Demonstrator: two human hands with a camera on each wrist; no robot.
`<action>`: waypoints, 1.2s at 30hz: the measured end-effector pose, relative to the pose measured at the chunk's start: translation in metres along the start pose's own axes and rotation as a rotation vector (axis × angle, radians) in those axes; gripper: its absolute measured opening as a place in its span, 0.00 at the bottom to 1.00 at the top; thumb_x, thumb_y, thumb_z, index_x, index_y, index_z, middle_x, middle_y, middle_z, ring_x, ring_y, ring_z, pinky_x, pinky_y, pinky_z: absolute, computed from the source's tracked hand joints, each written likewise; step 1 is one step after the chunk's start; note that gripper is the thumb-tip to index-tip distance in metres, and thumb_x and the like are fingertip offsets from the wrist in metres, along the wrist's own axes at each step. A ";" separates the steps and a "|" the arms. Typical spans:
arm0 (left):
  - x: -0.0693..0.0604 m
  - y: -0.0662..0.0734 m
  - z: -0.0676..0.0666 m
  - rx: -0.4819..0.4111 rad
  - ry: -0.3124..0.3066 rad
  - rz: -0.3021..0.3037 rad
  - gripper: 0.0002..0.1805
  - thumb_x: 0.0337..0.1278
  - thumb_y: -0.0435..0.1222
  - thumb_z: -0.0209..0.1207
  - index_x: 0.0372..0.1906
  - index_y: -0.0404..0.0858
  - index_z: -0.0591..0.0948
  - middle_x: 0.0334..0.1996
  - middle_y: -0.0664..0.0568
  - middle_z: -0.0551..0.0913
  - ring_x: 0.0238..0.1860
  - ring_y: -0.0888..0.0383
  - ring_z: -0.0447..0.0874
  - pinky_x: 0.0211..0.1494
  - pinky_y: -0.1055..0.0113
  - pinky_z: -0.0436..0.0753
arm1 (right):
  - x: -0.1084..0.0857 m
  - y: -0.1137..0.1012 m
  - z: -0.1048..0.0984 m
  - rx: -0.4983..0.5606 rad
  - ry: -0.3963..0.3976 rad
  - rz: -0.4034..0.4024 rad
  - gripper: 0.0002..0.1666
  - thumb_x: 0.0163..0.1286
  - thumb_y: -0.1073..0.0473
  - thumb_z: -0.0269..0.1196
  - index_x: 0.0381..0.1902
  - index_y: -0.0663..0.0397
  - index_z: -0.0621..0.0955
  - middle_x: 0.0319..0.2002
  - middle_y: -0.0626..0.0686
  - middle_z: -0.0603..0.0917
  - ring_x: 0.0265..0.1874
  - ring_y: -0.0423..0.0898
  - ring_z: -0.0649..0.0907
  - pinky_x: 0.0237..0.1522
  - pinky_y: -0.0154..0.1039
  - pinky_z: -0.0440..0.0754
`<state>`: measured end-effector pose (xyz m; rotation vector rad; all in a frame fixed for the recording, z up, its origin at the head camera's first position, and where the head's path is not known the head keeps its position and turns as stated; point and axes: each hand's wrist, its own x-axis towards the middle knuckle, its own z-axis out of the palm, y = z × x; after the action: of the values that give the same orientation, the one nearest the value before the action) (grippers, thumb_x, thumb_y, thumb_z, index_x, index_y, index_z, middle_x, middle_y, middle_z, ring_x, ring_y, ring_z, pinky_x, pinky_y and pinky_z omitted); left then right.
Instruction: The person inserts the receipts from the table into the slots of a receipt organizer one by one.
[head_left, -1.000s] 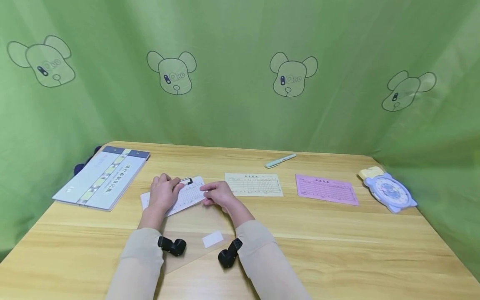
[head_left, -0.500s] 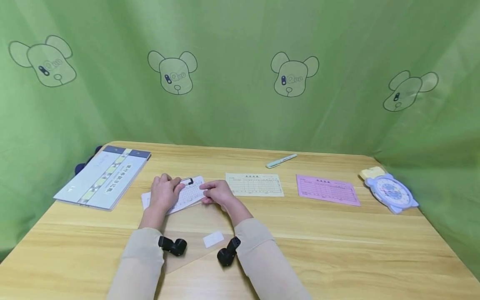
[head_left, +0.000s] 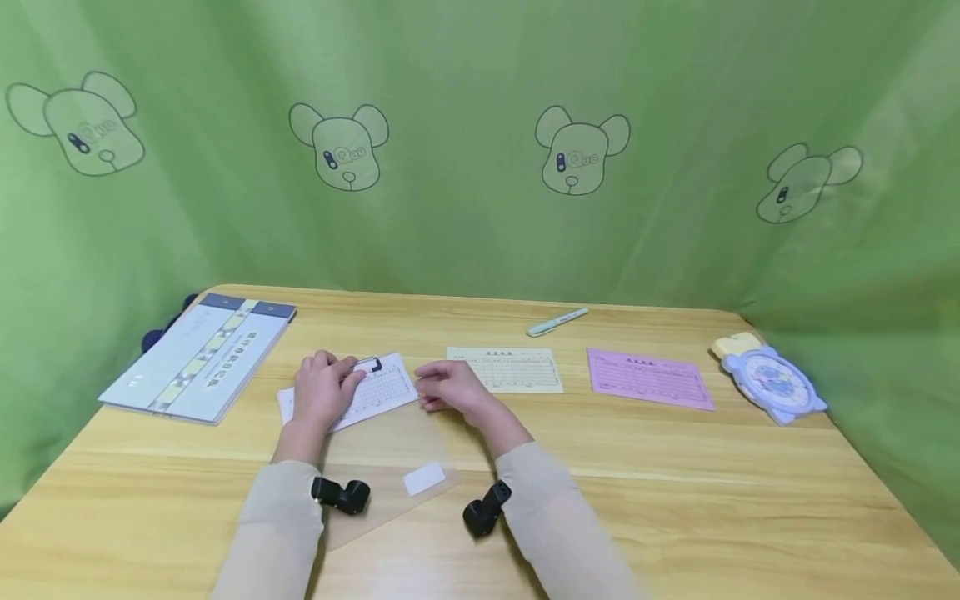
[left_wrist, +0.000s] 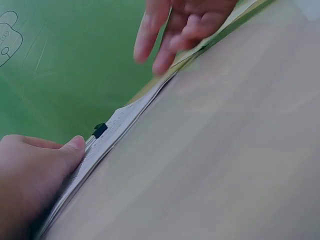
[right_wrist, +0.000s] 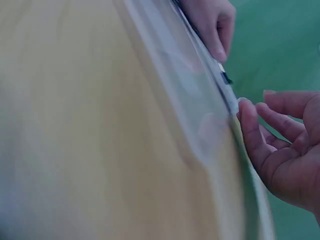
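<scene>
Left hand [head_left: 318, 393] on clipped papers [head_left: 384, 390]; right hand [head_left: 459, 389] just beside their right end.
Left fingers curled, gripping the papers, thumb near black clip [head_left: 377, 365]. Right fingers loosely spread; contact unclear. Papers lie at far edge of clear sheet [head_left: 367, 500], on table [head_left: 712, 500].

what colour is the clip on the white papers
The clip has a black body; the left wrist view shows it best.

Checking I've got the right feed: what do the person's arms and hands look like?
The left hand and right hand wear no gloves. Plain, light beige sleeves cover the forearms; each bears a small black device with a rounded end. No cable shows.
</scene>
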<state>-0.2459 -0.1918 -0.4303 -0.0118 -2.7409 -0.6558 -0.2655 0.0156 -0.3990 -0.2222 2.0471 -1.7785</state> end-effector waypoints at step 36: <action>-0.002 0.003 0.000 -0.094 0.001 -0.094 0.22 0.52 0.47 0.53 0.49 0.38 0.77 0.38 0.42 0.69 0.39 0.47 0.61 0.42 0.54 0.59 | -0.091 -0.032 -0.264 -0.325 0.277 -0.089 0.40 0.61 0.54 0.55 0.63 0.66 0.51 0.58 0.68 0.58 0.48 0.50 0.67 0.53 0.52 0.58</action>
<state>-0.2440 -0.1890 -0.4293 0.0960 -2.7210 -0.8101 -0.2960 0.2846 -0.3244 -0.1695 2.5600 -1.5898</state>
